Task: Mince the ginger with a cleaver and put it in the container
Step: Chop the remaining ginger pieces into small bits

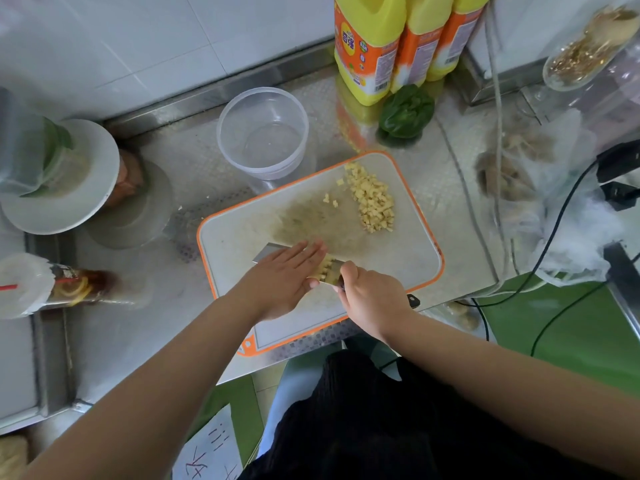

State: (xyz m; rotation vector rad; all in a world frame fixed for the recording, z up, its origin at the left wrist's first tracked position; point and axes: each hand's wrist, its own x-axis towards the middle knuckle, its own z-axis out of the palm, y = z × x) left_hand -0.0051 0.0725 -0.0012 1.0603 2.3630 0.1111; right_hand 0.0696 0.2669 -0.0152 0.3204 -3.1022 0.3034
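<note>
Stainless-steel worktop [114, 341] against a white tiled wall forms the work area. Far out to the left of the left hand, a lidded drink cup [52, 289] lies on its side; beyond it stands a white plate [59, 181] under a clear cover.

Left hand [282, 280]: fingers straight and together, palm down, lying on the flat of the cleaver [277, 252]. It holds nothing; judged purpose is to steady the blade and keep the gathered ginger from sliding off.

Between the two hands, a small portion of diced ginger [325, 268] sits on the blade, which lies nearly flat on the orange-rimmed cutting board [398, 265]. This placement suggests the blade serves as a scoop for transfer.

Right hand [372, 299]: fingers curled around the cleaver's handle, whose dark end [414, 301] shows just past the wrist.

Ahead of the left hand, off the board's far edge, stands the clear container [263, 133], with no ginger visible inside; its nearness keeps the carry short.

Ahead of the right hand, the main ginger pile [372, 199] lies at the board's far corner, with a few stray cubes beside it. The pieces look coarse, so mincing may be incomplete.

Further beyond and to the right: a green pepper [407, 112], yellow bottles [370, 46], and plastic bags [554, 209]
</note>
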